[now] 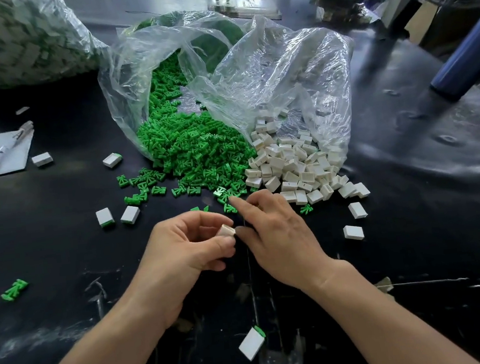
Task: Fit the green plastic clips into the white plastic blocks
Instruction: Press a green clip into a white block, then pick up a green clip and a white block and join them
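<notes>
On our black table, clear bags spill green clips and white blocks. Our left hand pinches one block; our right hand lies extended, gripping nothing.

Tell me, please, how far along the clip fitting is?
Early, it seems. Done: only two look fitted, one fitted block at the left and another between the forearms. In hand: the left hand pinches a block, and the right hand reaches a finger to loose clips. Left: a clip heap and a block heap spilling from the bags.
</notes>
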### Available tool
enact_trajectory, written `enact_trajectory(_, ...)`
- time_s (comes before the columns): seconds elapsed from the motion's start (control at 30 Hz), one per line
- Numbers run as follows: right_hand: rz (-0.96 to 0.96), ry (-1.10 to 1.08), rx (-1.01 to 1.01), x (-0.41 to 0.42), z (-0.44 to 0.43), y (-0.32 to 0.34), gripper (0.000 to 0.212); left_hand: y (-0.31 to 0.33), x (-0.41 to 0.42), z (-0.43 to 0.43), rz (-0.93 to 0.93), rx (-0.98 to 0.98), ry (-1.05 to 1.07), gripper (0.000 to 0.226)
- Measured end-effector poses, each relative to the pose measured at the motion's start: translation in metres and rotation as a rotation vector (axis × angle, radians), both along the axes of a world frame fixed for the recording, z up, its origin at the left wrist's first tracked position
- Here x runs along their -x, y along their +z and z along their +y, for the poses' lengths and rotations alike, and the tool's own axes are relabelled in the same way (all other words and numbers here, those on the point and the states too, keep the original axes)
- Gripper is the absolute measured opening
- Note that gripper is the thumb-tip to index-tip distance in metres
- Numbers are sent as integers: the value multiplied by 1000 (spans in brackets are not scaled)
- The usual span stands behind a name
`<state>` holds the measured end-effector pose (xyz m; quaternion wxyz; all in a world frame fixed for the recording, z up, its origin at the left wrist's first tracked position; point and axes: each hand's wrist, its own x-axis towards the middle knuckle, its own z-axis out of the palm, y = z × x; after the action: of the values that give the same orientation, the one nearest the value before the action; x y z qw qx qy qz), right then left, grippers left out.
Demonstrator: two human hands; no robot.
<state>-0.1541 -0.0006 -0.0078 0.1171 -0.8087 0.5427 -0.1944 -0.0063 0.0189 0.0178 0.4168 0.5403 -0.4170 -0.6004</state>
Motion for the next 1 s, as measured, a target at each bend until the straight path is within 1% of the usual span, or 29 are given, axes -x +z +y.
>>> enact_trajectory(0.07, 54, 12, 11, -1, -1, 0, 44, 0, -1, 0, 14, 2, -6, 23)
enact_trajectory(0.2, -39, -26, 5, 3, 0, 4, 22, -1, -1, -1, 26, 5, -31, 24)
enact_trajectory(0.3, -46, -5, -33, 4, 2, 5, 15, -2, 0, -1, 52, 3, -35, 17)
enact_trajectory(0.37, -72, 6, -37, 4, 4, 7, 11, -2, 0, -1, 71, 4, -36, 18)
enact_trajectory(0.4, -82, 10, -41, 4, 5, 7, 12, -2, 0, -1, 78, 3, -39, 19)
enact_trajectory(0.47, -117, -2, -63, 6, 6, 7, 25, -2, 1, -1, 90, 1, -44, 19)
enact_trajectory(0.5, -166, -21, -80, 7, 6, 8, 28, -2, 1, -1, 96, -1, -45, 19)
enact_trajectory(0.53, -251, -53, -103, 9, 6, 9, 26, -2, 0, -1, 98, -2, -46, 18)
enact_trajectory(0.6, -514, -132, -205, 15, 7, 11, 16, -3, 0, -1, 86, -5, -55, 14)
enact_trajectory(0.67, -815, -177, -373, 16, 7, 14, 20, -4, 0, -1, 73, -10, -62, 8)
enact_trajectory(0.73, -1004, -182, -493, 16, 7, 15, 20, -4, 0, -1, 67, -16, -64, 6)
enact_trajectory(0.8, -1061, -158, -538, 15, 9, 18, 21, -3, 1, -1, 66, -16, -63, 6)
enact_trajectory(1.0, -966, -85, -467, 11, 12, 22, 24, -1, 1, 0, 39, -2, -83, 19)
